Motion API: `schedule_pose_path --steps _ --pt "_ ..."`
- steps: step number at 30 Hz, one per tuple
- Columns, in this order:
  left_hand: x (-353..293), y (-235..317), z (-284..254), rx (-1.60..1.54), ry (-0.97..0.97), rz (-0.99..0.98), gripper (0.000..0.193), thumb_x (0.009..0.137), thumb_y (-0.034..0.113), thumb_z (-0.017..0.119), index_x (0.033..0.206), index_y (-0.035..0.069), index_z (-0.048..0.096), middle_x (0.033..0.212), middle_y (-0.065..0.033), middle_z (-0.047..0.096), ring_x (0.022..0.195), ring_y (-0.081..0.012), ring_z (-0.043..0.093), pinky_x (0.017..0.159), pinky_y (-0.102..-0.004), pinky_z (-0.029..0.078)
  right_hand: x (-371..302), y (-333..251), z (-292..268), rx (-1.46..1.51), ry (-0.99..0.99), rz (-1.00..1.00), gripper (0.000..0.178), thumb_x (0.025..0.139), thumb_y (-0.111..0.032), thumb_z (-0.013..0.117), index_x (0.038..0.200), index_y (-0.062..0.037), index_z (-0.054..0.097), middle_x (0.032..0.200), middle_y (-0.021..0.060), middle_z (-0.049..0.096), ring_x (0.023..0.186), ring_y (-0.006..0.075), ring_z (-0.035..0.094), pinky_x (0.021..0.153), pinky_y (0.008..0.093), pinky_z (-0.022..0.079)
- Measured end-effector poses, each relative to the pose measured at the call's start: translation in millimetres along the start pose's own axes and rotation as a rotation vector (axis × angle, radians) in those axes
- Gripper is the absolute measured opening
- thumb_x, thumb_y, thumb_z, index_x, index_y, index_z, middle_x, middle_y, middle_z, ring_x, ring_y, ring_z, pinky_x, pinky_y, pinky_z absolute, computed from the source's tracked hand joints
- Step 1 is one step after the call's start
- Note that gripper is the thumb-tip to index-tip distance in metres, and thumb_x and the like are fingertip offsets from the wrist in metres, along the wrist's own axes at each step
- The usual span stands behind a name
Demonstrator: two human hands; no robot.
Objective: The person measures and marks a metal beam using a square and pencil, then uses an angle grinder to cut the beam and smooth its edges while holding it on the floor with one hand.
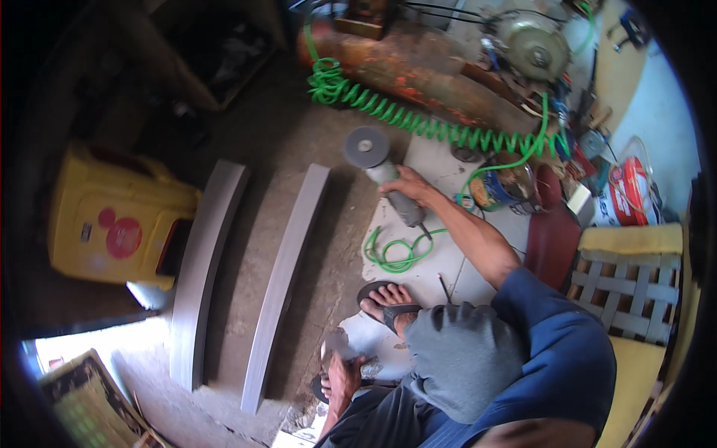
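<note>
Sleeve [564, 343]; right grip [408, 186]: grinder [385, 172]; left [344, 378]: unclear.

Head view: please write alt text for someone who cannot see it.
A person's right hand grips an angle grinder, disc facing the camera; the left hand is lower, its hold unclear. Two long grey bars lie at left, beside a yellow box.

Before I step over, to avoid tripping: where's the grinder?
The grinder is near the head view's upper middle, in the right hand, right of the slimmer grey bar.

Workshop, angle grinder [383, 172], rusty tank [403, 63], coiled green hose [409, 119]
</note>
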State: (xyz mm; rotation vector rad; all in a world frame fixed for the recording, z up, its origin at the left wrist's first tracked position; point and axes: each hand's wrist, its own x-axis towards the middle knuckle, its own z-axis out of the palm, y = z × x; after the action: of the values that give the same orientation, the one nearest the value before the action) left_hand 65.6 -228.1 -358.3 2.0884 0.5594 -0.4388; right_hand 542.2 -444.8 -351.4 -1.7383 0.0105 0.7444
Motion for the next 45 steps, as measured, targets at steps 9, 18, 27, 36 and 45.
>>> schedule_pose_path --steps 9,18,27,36,45 --pt "-17.7 22.4 -50.4 -0.363 0.066 -0.107 0.041 0.095 0.031 0.078 0.106 -0.004 0.06 0.092 -0.0203 0.072 0.084 -0.0257 0.072 0.071 -0.0399 0.059 28.0 31.3 9.7 -0.593 0.225 -0.076 0.081 0.064 -0.05 0.082 0.127 -0.0015 0.067 0.119 0.0218 0.072 0.111 0.0343 0.069 0.099 0.0408 0.053" --pt "-17.8 7.5 -73.1 -0.506 0.135 -0.137 0.041 0.096 0.027 0.078 0.117 -0.004 0.061 0.102 -0.012 0.069 0.094 -0.0203 0.064 0.087 -0.0362 0.053 27.5 41.5 16.8 -0.708 0.331 -0.168 0.092 0.066 -0.054 0.081 0.132 0.0071 0.063 0.127 0.0286 0.067 0.119 0.0386 0.066 0.105 0.0421 0.051" --pt "-24.1 13.9 -89.5 -0.469 0.174 -0.218 0.03 0.092 0.019 0.081 0.107 -0.003 0.065 0.089 -0.0055 0.069 0.08 -0.013 0.062 0.076 -0.0296 0.052 15.2 46.5 11.8 -0.682 0.326 -0.147 0.094 0.074 -0.051 0.082 0.141 0.0093 0.056 0.137 0.0307 0.062 0.129 0.0401 0.06 0.111 0.0437 0.047" --pt "1.0 1.5 -111.9 -0.494 0.38 -0.222 0.019 0.096 0.009 0.074 0.109 -0.001 0.064 0.094 -0.0052 0.069 0.085 -0.0132 0.065 0.079 -0.0303 0.055 -3.2 47.7 14.3 -0.595 0.342 -0.259 0.072 0.082 -0.045 0.085 0.131 0.0029 0.062 0.124 0.0255 0.068 0.119 0.0367 0.065 0.102 0.0446 0.051" --pt "37.9 19.5 -151.3 -0.596 0.514 -0.206 0.024 0.094 0.016 0.076 0.106 -0.003 0.067 0.086 -0.0077 0.074 0.078 -0.0154 0.069 0.071 -0.0311 0.055 -126.2 4.9 163.1 -0.237 -0.479 -0.281 0.036 0.099 -0.019 0.07 0.131 -0.0029 0.063 0.104 0.0066 0.072 0.086 0.0156 0.07 0.073 0.0293 0.056"
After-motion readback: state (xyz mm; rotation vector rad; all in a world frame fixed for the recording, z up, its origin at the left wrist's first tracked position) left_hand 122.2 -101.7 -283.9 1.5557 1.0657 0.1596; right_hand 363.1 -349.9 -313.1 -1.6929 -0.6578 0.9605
